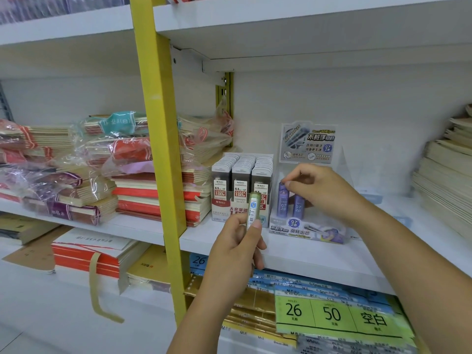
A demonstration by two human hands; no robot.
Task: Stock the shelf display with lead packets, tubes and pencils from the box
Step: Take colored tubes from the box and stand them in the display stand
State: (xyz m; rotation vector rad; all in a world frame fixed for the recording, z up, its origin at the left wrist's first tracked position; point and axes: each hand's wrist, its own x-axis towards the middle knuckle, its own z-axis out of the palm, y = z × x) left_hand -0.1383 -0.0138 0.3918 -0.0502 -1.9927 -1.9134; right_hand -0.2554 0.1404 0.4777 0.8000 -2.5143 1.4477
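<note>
Closest to me, at six o'clock, my left hand (pixel 237 241) grips a green lead tube (pixel 252 210) upright between thumb and fingers. Beyond it, toward one o'clock, my right hand (pixel 321 190) pinches the top of a purple tube (pixel 283 200) standing in the clear display box (pixel 306 232) on the white shelf (pixel 319 256). Grey lead packets (pixel 241 172) fill a tray at the box's nine o'clock, and wrapped notebooks (pixel 76 175) lie farther that way.

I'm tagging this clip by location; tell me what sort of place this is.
Most likely a stationery shop: white retail shelving holds stacked notebooks, a display box of 0.5 HB lead packets and purple lead tubes, one pinched by the right hand; the left hand holds a green lead tube.
</note>
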